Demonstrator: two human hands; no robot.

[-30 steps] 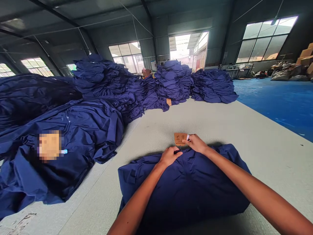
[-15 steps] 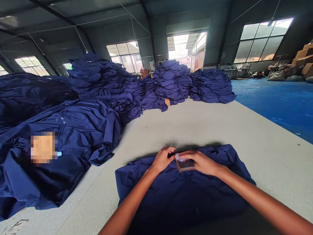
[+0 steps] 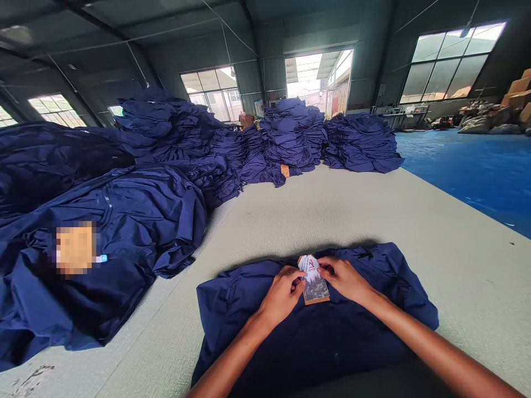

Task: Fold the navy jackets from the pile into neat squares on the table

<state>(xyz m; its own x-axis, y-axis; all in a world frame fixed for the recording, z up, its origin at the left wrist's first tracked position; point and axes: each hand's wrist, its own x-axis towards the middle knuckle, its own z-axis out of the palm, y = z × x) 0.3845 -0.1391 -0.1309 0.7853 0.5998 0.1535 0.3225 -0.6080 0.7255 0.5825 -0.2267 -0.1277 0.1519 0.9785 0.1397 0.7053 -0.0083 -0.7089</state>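
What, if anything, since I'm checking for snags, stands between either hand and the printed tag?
Nothing visible. The left hand has fingers at the left edge of the tag, the right hand at its upper right; the navy garment lies beneath the tag, not in the way.

Dark wall panels (image 3: 323,27) enclose the room — daylight enters through multi-pane windows (image 3: 452,62) and a bright opening (image 3: 307,83). Blue flooring (image 3: 464,166) lies right of the pale worktop (image 3: 352,204) — cardboard boxes (image 3: 519,91) stand stacked far right.

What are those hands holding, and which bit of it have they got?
A card tag with trees on it. The left hand has its left edge, and the right hand has its right edge, near the top.
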